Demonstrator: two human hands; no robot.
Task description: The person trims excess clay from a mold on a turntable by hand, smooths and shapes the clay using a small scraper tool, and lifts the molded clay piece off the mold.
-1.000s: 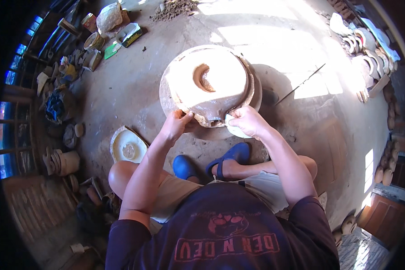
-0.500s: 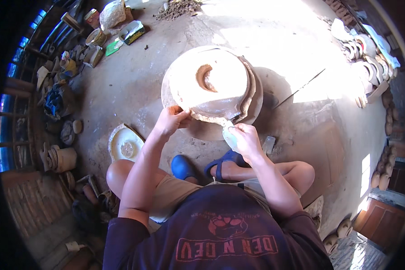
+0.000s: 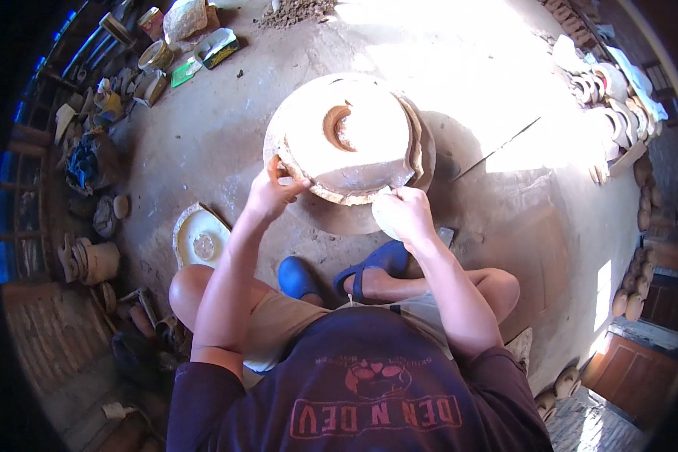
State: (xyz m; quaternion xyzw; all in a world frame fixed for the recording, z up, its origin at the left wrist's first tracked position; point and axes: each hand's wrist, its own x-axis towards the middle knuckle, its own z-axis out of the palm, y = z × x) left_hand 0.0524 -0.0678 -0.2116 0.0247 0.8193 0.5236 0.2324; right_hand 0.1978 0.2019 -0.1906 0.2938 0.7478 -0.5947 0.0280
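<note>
Opening the left hand (image 3: 270, 192) since half a second ago, and bringing it slightly farther round the ragged strip (image 3: 346, 200); also lifting the right hand (image 3: 410, 217) nearer to the round block (image 3: 373, 139). Now keeping the left grip spread, thumb and fingers apart, at the strip's left part; not being able to tell about firm contact. With the right grip, pinching a pale flat piece (image 3: 383, 211), close to the strip's near right part. Working at the block, sitting hollow-side up on the round plate (image 3: 343, 224), between the two hands and beyond the blue shoes (image 3: 299, 279). For good work, probably needing to be moving the flat piece slowly along the curve, at a steady angle, and supporting the strip lightly with the left fingers, without squeezing, because of possible crumbling.
</note>
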